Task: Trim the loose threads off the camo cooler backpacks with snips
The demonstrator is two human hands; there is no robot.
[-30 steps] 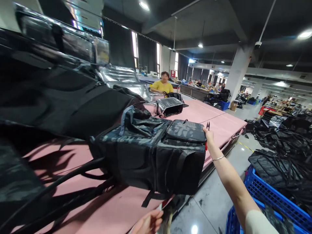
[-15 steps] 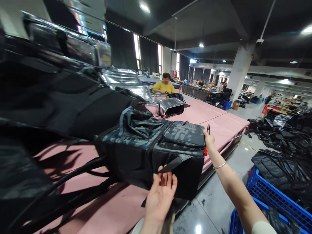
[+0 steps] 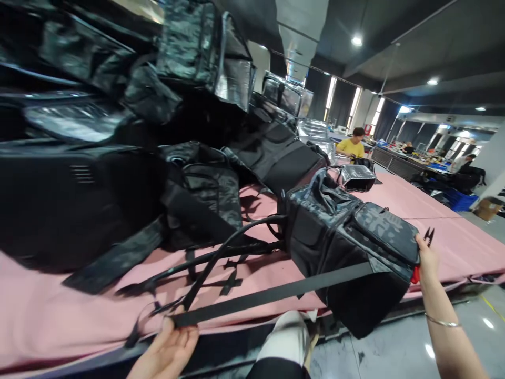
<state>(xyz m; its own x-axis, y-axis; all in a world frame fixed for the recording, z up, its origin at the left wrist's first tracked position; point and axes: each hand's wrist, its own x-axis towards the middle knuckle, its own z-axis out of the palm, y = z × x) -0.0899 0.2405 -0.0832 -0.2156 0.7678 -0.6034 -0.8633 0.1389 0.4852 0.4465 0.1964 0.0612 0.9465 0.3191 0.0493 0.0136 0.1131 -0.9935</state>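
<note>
Directions are in the camera view, with 12 o'clock away from the wearer.

- The left hand (image 3: 169, 345) is palm up, its thumb and fingers pinching the free end of a long, flat, black webbing strap (image 3: 276, 295).
- The right hand (image 3: 428, 263) grips the far corner of a boxy black-and-camouflage fabric bag (image 3: 351, 250), thumb on the edge; the fingers beneath are hidden.
- Small snips with dark pointed blades (image 3: 429, 237) stick up from the right hand; a red part (image 3: 415, 274) shows below, perhaps their handle.
- The strap is drawn out nearly straight from a triangular tab on the bag's side toward 8 o'clock, so its length is now in plain view between the hands.
- The bag rests on the pink-covered counter (image 3: 445, 252), its near lower corner jutting past the edge toward 6 o'clock.
- Dark carrying straps (image 3: 232, 239) trail from the bag toward 9 o'clock.
- A heap of black and camouflage bags (image 3: 205, 184) spreads from 9 to 11 o'clock.
- A silver-lined open bag (image 3: 357, 173) sits beyond at 12 o'clock, near a person in a yellow top (image 3: 350, 147).
</note>
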